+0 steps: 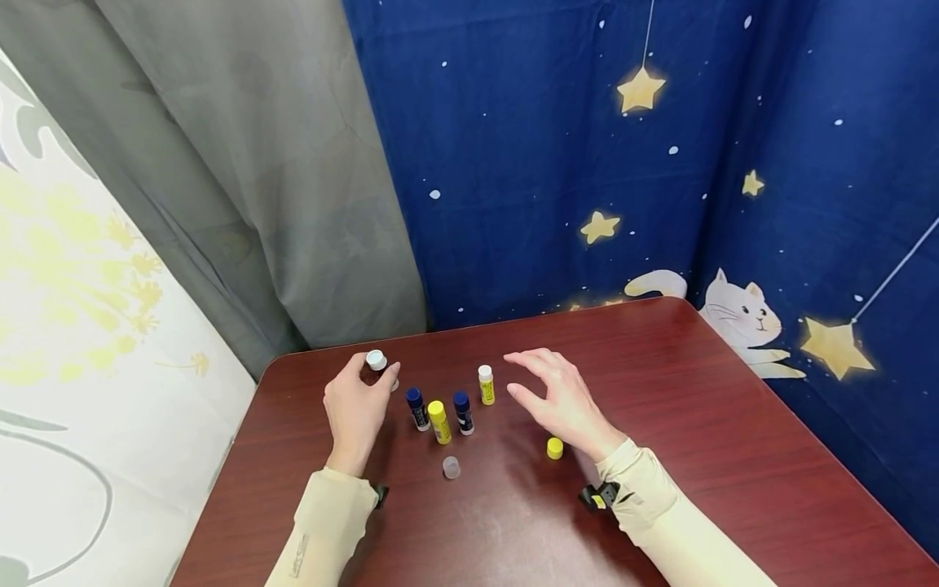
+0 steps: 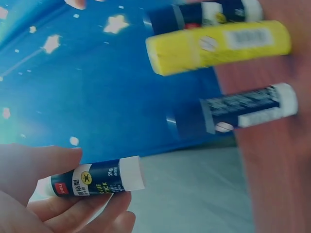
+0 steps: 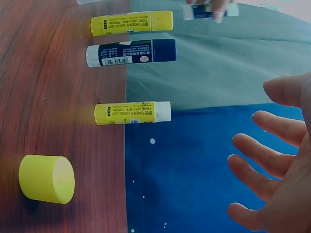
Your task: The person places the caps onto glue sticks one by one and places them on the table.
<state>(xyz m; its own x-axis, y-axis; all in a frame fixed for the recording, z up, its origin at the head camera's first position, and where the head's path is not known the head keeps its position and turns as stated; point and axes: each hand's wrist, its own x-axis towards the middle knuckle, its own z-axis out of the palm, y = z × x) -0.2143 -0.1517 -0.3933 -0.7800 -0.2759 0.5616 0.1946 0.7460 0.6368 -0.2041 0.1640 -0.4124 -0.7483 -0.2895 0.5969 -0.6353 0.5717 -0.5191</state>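
A person's left hand pinches a dark-blue Deli glue stick, white at both ends and marked 21g, between thumb and curled fingers near the far left edge of a reddish-brown wooden table. Whether its base touches the tabletop cannot be told. The right hand, thumb and fingers spread wide and holding nothing, hovers beside an upright yellow glue stick with a white top. Between the hands stand a yellow-capped glue stick and, on either side of it, two dark-blue-capped sticks, one to the left and one to the right. A small translucent cap sits nearer the wearer, while a loose yellow cap rests on the table just beside the right wrist. Behind the table hang a grey curtain and a blue curtain printed with golden stars and a white cat.
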